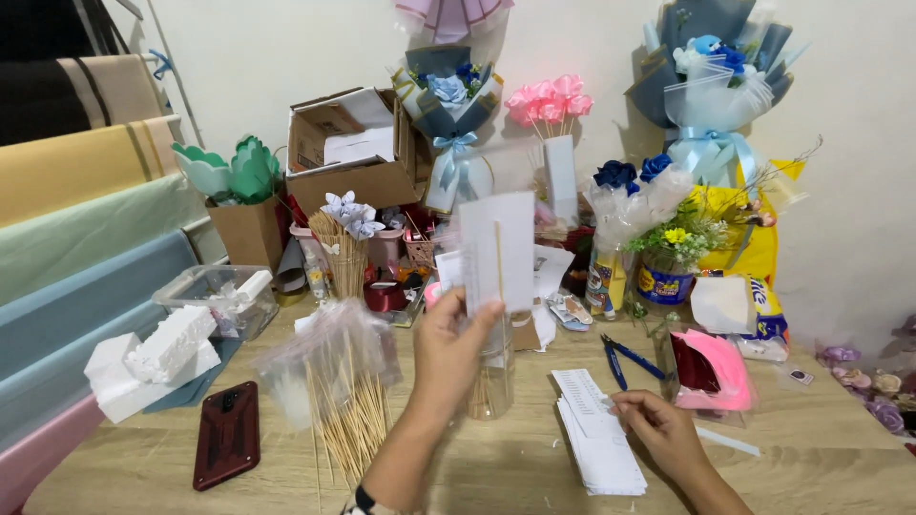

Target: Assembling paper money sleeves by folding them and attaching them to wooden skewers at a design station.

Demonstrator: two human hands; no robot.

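Observation:
My left hand [453, 353] is raised over the wooden table [496, 467] and grips a white paper slip [496, 250] with a thin wooden stick [498, 262] lying down its middle. My right hand [658, 427] rests low at the right, fingertips on the top sheet of a stack of white paper slips [596, 443]. Behind the left hand stands a clear jar [491, 377] holding more sticks.
A bag of wooden skewers [343, 391] lies left of centre, a dark red phone [227, 434] further left, white foam blocks [157, 358] beyond it. Blue-handled pliers [625, 358] and a pink packet [716, 370] sit right. Bouquets, boxes and paper rolls crowd the back and left.

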